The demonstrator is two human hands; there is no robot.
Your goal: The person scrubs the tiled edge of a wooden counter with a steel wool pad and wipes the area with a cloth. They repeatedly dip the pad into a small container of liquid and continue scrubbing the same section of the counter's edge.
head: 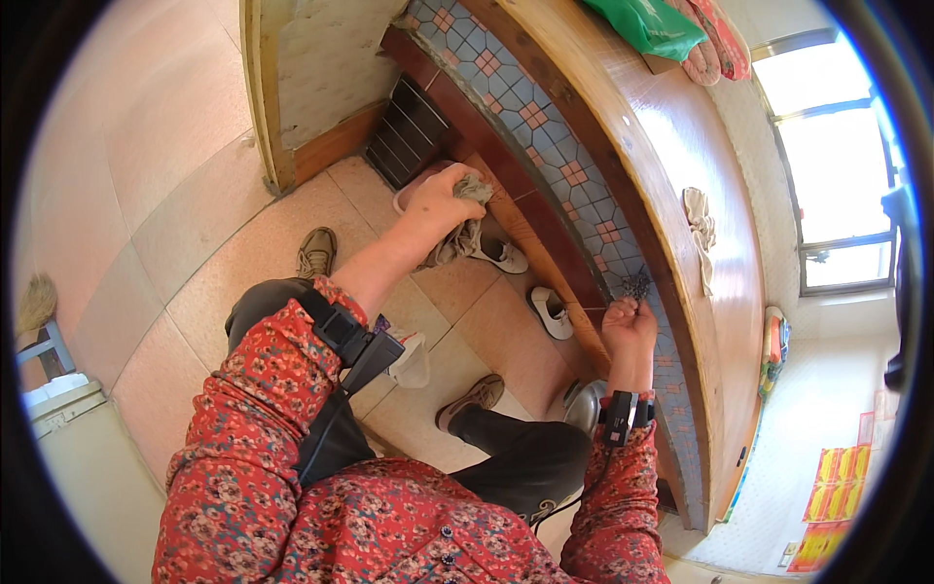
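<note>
My left hand [442, 196] is closed around a crumpled grey-brown cloth [461, 241], part of which hangs down over the floor. Over on the right, my right hand [629, 325] pinches a steel wool scrubber [635, 286] with its fingertips. The scrubber lies against the blue-and-pink tiled side [540, 120] of a raised platform, just below the overhanging wooden edge [620, 157]. Dark red tiles [536, 212] form a band below that patterned side.
White shoes [550, 312] stand along the platform's base. Near my right forearm is a shiny metal vessel [586, 406]. Behind my left hand a pink basin [416, 186] is partly hidden. Beige gloves or cloth [699, 233] lie on the wooden platform top [660, 139]. A broom [38, 303] stands far left.
</note>
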